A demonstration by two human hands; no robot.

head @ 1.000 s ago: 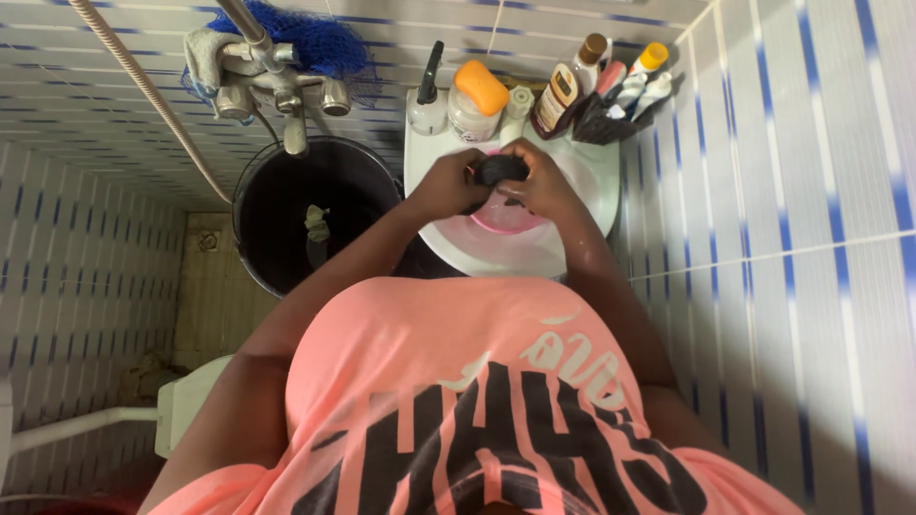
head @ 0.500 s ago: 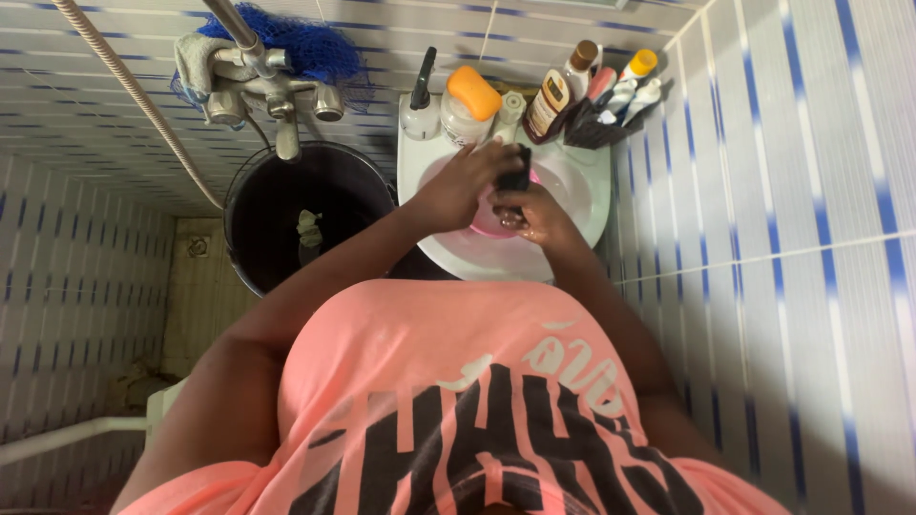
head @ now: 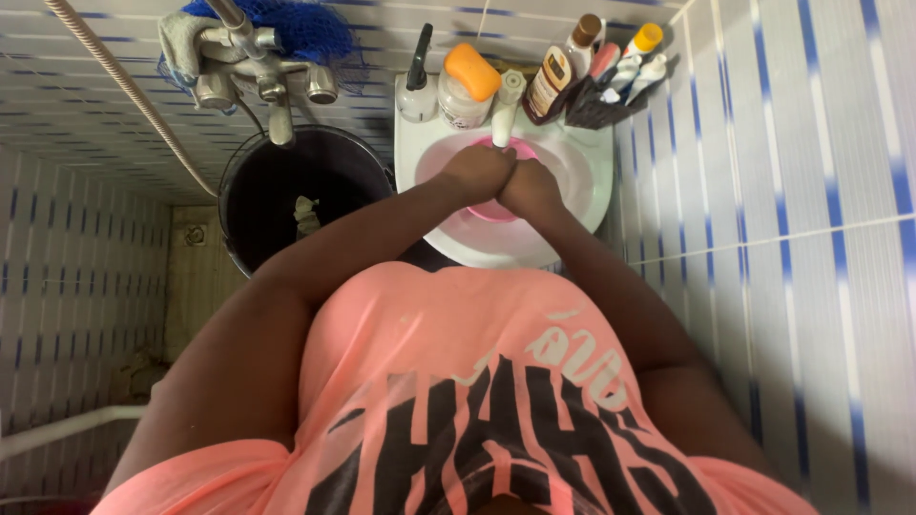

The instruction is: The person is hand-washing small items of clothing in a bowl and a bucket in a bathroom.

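Over the pink bowl [head: 496, 208], which sits inside the white sink [head: 572, 224], both hands are pressed together knuckle to knuckle. The left hand [head: 477, 174] is curled into a fist on the bowl's left side, and the right hand [head: 530, 188] is curled against it on the bowl's right side. What is gripped between them cannot be made out, since the fingers are turned down and away from the camera. Only the bowl's far rim and a strip of its near edge are seen around the hands.

Behind the bowl, along the sink's back ledge, a white tap [head: 504, 105] is placed, with an orange-capped jar [head: 467, 86] and a dark-nozzled pump bottle [head: 417, 81] just to its left. To the right of the bowl, in the corner, a dark caddy [head: 611, 100] crowded with bottles and tubes is set against the striped tile wall [head: 811, 191]. Left of the bowl, well apart, a black bucket [head: 277, 195] is stood under a metal mixer tap [head: 272, 91] draped with a blue net [head: 305, 29].

Trouble is judged most likely from the bowl: it only rests loosely in the sink, so a hard downward press on one edge could tip it and spill its contents. A wide elbow swing could also knock the crowded bottles off the ledge.
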